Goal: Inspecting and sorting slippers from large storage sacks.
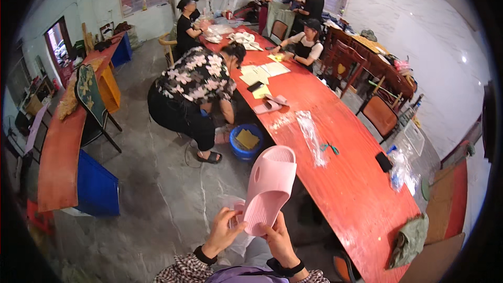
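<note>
A pink slide slipper (268, 175) is held up before me, its toe pointing away and its ribbed footbed showing. My right hand (280, 242) grips the heel end, with the thumb on the footbed. At the heel's left edge, my left hand (224, 230) is closed, thumb and fingers pinching there. Clear plastic (239, 243) hangs below and behind my left fingers, partly hidden by the hand. On the red table lies a pair of pink slippers (270, 106), beside a long clear plastic strip (310, 139) and green-handled scissors (330, 149).
The long red table (348, 178) runs along my right. A blue tub (246, 152) with yellow pieces stands on the floor, a person (194, 81) bending beside it. Several others work farther back. A dark phone-like object (383, 162) and crumpled grey-green cloth (410, 241) lie on the table.
</note>
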The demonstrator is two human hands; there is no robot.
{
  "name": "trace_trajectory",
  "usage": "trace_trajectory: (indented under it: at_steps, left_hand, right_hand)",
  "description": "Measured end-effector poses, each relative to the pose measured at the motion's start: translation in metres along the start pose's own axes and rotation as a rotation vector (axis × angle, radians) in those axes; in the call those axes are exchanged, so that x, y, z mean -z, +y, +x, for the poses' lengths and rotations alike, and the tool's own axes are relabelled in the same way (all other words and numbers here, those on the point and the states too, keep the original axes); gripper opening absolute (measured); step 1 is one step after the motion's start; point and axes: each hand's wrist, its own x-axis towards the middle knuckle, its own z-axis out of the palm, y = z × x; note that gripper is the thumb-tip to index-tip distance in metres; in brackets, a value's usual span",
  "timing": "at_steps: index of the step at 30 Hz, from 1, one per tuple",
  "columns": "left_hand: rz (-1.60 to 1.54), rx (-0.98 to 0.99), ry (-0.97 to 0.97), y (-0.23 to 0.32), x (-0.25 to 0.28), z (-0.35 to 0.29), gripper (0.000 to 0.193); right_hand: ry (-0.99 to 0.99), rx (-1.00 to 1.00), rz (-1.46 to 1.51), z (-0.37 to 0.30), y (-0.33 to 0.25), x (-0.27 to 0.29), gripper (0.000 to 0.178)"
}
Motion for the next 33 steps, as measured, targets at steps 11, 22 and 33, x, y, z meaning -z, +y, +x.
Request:
trace_trajectory:
  at_steps: [11,22,33]
  left_hand:
    - [0.261,0.073,0.345,-0.01,-0.006,0.165,0.02]
    - [-0.709,0.326,0.388,-0.072,0.01,0.217,0.031]
    - [-1.25,0.045,0.224,-0.097,0.051,0.216,0.052]
  right_hand:
    - [-0.251,0.274,-1.011,0.132,-0.065,-0.008,0.054]
    - [-0.339,0.567,-1.151,0.181,-0.087,-0.049,0.046]
    - [-0.454,0.858,-1.423,0.186,-0.091,-0.104,0.073]
